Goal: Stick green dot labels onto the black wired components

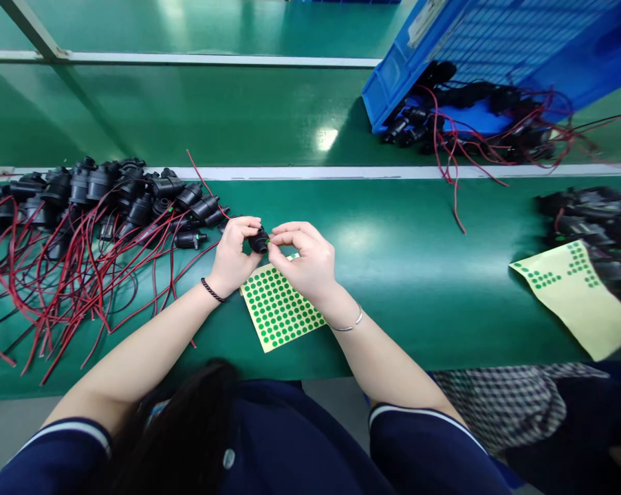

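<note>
The small black motor part [259, 240] sits just left of the frame centre, held above the green desk [393, 261] between the 2 hands. The left hand [234, 256] holds it from the left side, thumb below and fingers [248, 223] curled over its top, so this hand carries it. The right hand [306, 261] comes from the right; its fingers [280, 238] are pinched narrow and touch the right end of the part. I cannot tell if a dot is between them. The long axis of the part seems to lie left to right, with the free end toward the right hand.

Directly under the right hand, toward the lower centre, lies the yellow sheet of green dot stickers [276, 309]. The pile of black parts with red wires [83, 227] is at the left, nearer to the left hand. A second sticker sheet [578, 295] lies at the right, well apart.
</note>
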`<move>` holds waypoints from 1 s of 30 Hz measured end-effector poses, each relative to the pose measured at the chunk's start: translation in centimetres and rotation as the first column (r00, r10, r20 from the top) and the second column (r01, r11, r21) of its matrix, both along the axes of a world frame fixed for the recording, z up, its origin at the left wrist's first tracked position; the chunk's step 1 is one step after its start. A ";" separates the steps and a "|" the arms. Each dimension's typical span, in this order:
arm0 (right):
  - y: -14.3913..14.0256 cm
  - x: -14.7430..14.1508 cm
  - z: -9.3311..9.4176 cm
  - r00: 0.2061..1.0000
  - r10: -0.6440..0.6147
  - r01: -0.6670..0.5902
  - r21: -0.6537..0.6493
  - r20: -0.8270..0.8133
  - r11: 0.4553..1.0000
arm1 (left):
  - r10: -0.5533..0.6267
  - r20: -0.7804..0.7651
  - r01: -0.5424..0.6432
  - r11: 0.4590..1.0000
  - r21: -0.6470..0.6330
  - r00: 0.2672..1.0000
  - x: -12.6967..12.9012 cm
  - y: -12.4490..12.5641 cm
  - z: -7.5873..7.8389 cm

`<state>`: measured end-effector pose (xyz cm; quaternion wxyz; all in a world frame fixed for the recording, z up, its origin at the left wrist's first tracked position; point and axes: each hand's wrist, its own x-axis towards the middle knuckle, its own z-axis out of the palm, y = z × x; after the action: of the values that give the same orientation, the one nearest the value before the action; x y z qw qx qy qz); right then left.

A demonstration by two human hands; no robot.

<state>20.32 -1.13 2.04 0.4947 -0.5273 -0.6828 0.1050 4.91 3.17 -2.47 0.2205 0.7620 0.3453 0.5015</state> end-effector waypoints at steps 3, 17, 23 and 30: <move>-0.1 -0.1 0.2 0.999 0.016 -0.017 -0.032 -0.031 0.999 | 0.020 -0.038 -0.017 0.997 0.078 0.999 -0.1 0.1 0.1; -0.3 0.2 0.4 0.998 0.038 -0.038 -0.010 0.041 0.999 | 0.001 -0.039 0.006 0.985 0.175 0.999 -0.2 0.3 0.3; -0.4 -0.1 0.6 1.000 0.009 -0.009 0.047 0.003 0.999 | 0.023 0.057 -0.026 0.997 0.068 0.998 0.1 0.1 0.1; -0.5 -0.4 0.7 1.000 0.014 -0.017 0.147 0.022 0.989 | -0.004 0.118 -0.019 0.980 0.196 0.993 0.2 0.3 0.3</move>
<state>19.91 -1.59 2.71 0.5244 -0.4850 -0.6979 0.0526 5.12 3.43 -2.21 0.1623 0.7476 0.2833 0.5783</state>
